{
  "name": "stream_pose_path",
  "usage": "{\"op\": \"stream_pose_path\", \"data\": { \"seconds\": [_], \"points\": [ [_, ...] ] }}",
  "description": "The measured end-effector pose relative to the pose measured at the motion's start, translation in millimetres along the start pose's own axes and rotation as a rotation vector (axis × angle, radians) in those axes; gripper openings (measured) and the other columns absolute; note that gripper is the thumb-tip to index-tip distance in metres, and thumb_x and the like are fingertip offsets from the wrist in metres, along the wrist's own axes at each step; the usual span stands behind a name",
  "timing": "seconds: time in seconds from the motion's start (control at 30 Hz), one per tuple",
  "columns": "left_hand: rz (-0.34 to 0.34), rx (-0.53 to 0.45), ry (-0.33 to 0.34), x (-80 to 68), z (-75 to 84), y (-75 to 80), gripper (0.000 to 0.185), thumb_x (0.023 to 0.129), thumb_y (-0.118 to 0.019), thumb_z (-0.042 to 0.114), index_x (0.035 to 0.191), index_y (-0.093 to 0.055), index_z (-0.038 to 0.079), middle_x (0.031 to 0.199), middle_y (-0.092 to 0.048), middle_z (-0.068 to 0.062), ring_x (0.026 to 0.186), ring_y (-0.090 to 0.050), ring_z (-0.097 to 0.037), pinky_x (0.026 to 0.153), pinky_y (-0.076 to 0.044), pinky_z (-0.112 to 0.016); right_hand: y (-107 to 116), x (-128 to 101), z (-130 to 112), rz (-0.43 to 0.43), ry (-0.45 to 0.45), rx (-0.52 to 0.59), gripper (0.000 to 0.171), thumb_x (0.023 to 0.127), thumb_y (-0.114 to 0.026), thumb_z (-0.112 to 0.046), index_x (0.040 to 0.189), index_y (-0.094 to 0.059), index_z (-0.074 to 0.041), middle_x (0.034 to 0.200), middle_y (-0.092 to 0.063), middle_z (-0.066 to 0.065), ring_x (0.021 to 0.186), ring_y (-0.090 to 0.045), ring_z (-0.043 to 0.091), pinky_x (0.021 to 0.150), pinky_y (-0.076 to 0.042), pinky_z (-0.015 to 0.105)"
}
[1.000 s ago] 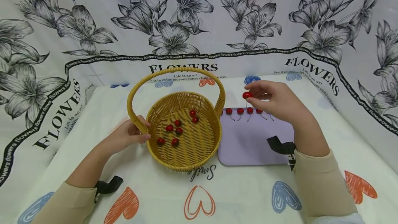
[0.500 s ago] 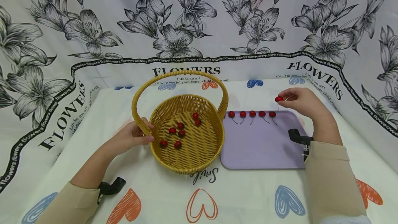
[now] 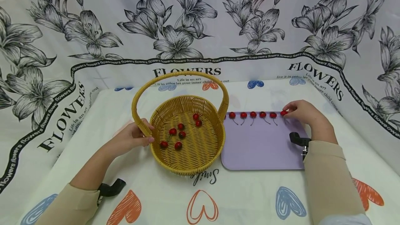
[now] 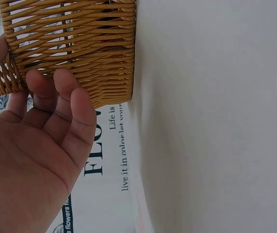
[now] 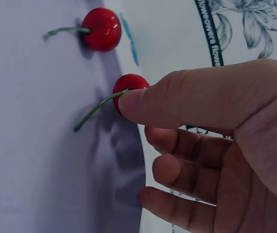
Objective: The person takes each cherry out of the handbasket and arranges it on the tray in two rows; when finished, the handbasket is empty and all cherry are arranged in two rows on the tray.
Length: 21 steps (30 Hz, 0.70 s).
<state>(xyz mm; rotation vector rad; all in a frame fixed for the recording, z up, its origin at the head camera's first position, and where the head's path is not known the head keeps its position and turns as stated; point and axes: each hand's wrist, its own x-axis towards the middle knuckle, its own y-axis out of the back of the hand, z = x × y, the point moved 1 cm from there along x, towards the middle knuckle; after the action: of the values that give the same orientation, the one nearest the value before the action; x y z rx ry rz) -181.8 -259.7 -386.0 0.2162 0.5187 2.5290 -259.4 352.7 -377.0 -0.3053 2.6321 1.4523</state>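
Observation:
My left hand (image 3: 135,136) grips the left foot of the handle on a yellow-brown wicker basket (image 3: 184,103). In the left wrist view its curled fingers (image 4: 82,109) lie against the woven side. Several red cherries (image 3: 178,145) are scattered on the basket floor. Beside it lies a lilac tray (image 3: 262,148), with a row of cherries (image 3: 253,114) along its far edge, stems toward me. At the row's right end my right hand (image 3: 304,112) pinches one more cherry (image 5: 129,81), its green stem pointing over the tray. The thumb covers part of that cherry.
The basket's tall handle (image 3: 184,73) arches above it and its right side overlaps the tray's left edge. A white tablecloth (image 3: 247,197) with printed hearts lies underneath. Behind hangs a flower-printed curtain (image 3: 218,44). A black camera mount (image 3: 298,139) sits on the right wrist.
My right hand has carried its cherry rightward past the others, then lowered it onto the tray's far edge at the row's end. The left hand keeps its hold on the basket handle.

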Motion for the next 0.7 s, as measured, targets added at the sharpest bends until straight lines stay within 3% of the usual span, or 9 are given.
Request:
{"op": "stream_pose_path", "data": {
  "seconds": [0.37, 0.7],
  "points": [
    [0.004, 0.001, -0.001, -0.5, -1.0, 0.0, 0.03, 0.096, -0.07, 0.003, 0.117, -0.052, -0.009, 0.092, -0.063, -0.013, 0.071, -0.061, -0.02, 0.064, -0.054, -0.035, -4.6, -2.9, -7.4, -0.009, -0.059, -0.015, 0.033, 0.093, -0.071, -0.017, 0.118, -0.064, 0.002, 0.104, -0.059, 0.018, 0.093, -0.053, 0.034, 0.076, -0.043, 0.041],
    [0.002, 0.002, -0.017, 0.3, -1.7, 0.7, 0.03, 0.096, -0.07, 0.002, 0.117, -0.052, -0.009, 0.093, -0.064, -0.014, 0.071, -0.061, -0.02, 0.064, -0.054, -0.035, 9.8, -10.5, -16.0, -0.007, -0.021, -0.011, 0.043, 0.094, -0.07, -0.018, 0.13, -0.057, 0.004, 0.113, -0.054, 0.022, 0.102, -0.05, 0.037, 0.083, -0.043, 0.049]
  ]
}}
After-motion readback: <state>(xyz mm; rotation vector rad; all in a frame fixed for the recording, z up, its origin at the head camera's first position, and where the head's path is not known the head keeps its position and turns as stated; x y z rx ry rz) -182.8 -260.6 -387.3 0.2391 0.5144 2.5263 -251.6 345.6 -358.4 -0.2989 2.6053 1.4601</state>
